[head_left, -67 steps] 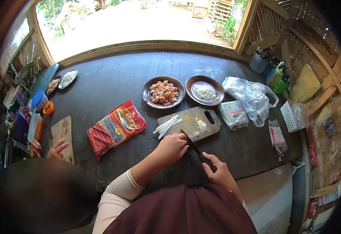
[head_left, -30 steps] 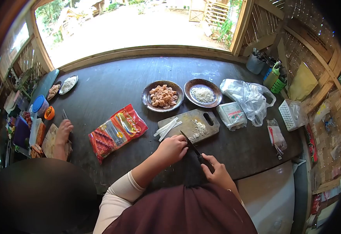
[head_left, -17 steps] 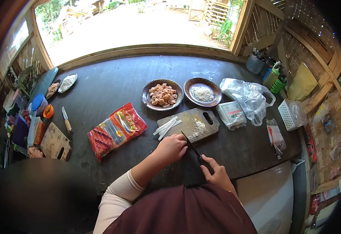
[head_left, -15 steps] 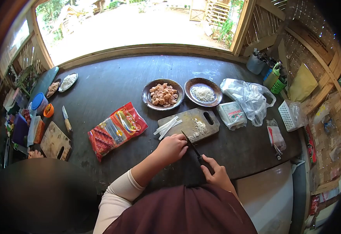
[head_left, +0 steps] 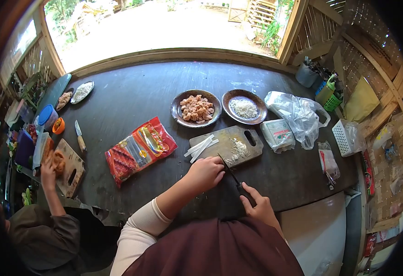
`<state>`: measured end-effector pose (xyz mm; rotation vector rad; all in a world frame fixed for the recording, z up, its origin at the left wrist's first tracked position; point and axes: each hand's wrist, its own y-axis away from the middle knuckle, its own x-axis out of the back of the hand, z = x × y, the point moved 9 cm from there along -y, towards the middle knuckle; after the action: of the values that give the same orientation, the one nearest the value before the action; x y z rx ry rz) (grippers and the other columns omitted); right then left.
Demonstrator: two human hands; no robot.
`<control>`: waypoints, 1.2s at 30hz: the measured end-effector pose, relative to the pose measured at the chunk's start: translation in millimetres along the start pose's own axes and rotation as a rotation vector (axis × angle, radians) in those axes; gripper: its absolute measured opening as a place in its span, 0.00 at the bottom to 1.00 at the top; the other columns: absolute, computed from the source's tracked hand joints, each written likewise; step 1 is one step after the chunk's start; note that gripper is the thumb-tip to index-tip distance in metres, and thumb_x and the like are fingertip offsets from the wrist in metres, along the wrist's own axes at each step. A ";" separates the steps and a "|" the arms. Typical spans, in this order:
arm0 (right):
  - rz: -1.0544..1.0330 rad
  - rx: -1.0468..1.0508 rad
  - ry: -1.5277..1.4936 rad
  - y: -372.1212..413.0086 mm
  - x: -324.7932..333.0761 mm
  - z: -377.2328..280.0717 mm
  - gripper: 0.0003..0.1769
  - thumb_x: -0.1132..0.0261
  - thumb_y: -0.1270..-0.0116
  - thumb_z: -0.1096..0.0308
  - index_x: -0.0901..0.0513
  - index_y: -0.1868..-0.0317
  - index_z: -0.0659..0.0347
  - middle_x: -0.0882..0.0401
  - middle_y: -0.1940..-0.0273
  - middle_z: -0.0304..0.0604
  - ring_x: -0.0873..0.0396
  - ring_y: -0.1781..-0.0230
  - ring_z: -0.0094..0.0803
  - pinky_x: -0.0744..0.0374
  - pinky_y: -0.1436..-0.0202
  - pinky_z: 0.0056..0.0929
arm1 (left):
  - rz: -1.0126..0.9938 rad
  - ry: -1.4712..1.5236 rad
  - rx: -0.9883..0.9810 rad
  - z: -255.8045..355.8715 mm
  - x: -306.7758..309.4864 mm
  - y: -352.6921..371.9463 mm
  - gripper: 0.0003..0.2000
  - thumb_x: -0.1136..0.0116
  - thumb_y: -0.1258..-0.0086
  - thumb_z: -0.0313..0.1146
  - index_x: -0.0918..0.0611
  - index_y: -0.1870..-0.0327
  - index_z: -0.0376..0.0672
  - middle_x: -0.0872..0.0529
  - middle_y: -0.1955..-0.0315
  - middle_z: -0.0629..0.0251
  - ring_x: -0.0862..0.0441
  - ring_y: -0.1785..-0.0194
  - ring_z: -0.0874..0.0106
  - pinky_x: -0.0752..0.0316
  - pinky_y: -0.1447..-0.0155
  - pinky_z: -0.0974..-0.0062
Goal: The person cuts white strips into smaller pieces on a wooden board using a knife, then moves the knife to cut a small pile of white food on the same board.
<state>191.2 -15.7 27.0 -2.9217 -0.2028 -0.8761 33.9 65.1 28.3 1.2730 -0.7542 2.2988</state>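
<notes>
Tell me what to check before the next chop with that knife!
1. Right hand closed on the knife handle: ok.
2. Left hand fingertips tucked back from the blade: cannot tell, the knuckles hide them.
3. Cutting board flat on the table: ok.
4. White strips lying on the board, clear of the blade: ok.
5. Other person's hand far off at its own board: ok.
</notes>
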 end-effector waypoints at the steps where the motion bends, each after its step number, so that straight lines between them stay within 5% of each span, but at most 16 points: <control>1: 0.011 0.018 -0.001 0.0 0.4 -0.5 0.23 0.35 0.32 0.67 0.22 0.37 0.60 0.17 0.49 0.61 0.19 0.48 0.56 0.19 0.47 0.40 | -0.001 0.001 0.003 -0.2 -0.1 0.1 0.11 0.40 0.32 0.35 0.14 0.58 0.37 0.16 0.56 0.59 0.17 0.52 0.59 0.21 0.48 0.64; 29: -0.068 -0.078 -0.071 -5.8 4.3 2.7 0.23 0.34 0.32 0.67 0.23 0.37 0.61 0.19 0.45 0.60 0.20 0.44 0.54 0.20 0.47 0.36 | -0.047 -0.011 0.015 -0.8 2.6 -0.7 0.11 0.41 0.35 0.31 0.14 0.56 0.38 0.15 0.53 0.61 0.16 0.51 0.61 0.21 0.47 0.65; 36: -0.069 -0.129 -0.131 -18.1 2.2 3.4 0.22 0.35 0.32 0.68 0.22 0.37 0.60 0.16 0.55 0.64 0.15 0.50 0.51 0.20 0.50 0.33 | -0.041 0.011 0.000 -3.6 -2.8 -1.2 0.11 0.41 0.35 0.30 0.14 0.56 0.37 0.15 0.53 0.59 0.17 0.51 0.60 0.21 0.46 0.65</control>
<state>192.1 2.8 26.1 -3.1132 -0.2666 -0.7322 33.7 68.0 24.6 1.2634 -0.7173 2.2715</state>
